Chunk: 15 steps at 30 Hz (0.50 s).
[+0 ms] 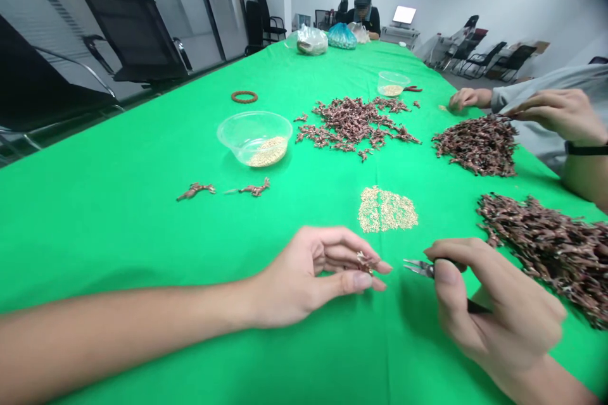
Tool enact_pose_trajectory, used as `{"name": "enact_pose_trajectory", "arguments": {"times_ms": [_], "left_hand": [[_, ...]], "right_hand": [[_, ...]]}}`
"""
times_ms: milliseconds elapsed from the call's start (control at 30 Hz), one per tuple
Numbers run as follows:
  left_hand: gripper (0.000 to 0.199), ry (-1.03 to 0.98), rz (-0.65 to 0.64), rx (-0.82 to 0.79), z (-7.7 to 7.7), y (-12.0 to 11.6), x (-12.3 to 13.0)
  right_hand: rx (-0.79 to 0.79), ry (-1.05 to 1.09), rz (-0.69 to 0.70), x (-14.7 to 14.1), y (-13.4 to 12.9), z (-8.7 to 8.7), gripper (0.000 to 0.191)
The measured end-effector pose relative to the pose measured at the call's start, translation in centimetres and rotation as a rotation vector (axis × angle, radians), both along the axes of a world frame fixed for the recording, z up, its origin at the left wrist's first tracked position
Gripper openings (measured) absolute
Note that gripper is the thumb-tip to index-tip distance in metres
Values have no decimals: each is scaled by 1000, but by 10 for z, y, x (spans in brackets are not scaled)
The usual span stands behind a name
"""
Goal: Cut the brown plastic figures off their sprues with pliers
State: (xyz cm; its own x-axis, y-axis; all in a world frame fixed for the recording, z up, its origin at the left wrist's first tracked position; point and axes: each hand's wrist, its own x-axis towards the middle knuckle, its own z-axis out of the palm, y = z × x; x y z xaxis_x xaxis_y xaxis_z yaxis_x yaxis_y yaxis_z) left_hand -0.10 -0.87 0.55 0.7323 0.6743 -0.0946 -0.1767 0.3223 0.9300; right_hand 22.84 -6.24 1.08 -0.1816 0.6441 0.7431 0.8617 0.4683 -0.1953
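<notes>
My left hand [308, 278] pinches a tiny brown-and-gold piece [365, 263] between thumb and fingertips, above the green cloth. My right hand [494, 307] holds small black-handled pliers [420, 268], their metal jaws pointing left, a short gap from the piece. A large heap of brown moulded figures [546, 253] lies to the right of my right hand. A flat patch of tiny gold beads [387, 209] lies just beyond my hands. Two loose brown figures [196, 190] rest to the left.
A co-worker's hands [558, 115] reach a brown heap [475, 145] at right. Another pile [356, 126] and transparent bowls of beads [254, 139] stand on the green-covered table [142, 247]. A seated person [363, 12], plastic bags [312, 41] and chairs [137, 38] lie beyond.
</notes>
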Motion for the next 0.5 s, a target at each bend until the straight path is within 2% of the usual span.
{"name": "enact_pose_trajectory", "arguments": {"times_ms": [167, 367, 500], "left_hand": [[19, -43, -34, 11, -2, 3, -2], [18, -119, -172, -11, -1, 3, 0], [26, -181, -197, -156, -1, -3, 1]], "right_hand": [[-61, -37, 113, -1, 1, -6, 7], [-97, 9, 203, -2, 1, -11, 4], [-118, 15, 191, 0, 1, -12, 6]]}}
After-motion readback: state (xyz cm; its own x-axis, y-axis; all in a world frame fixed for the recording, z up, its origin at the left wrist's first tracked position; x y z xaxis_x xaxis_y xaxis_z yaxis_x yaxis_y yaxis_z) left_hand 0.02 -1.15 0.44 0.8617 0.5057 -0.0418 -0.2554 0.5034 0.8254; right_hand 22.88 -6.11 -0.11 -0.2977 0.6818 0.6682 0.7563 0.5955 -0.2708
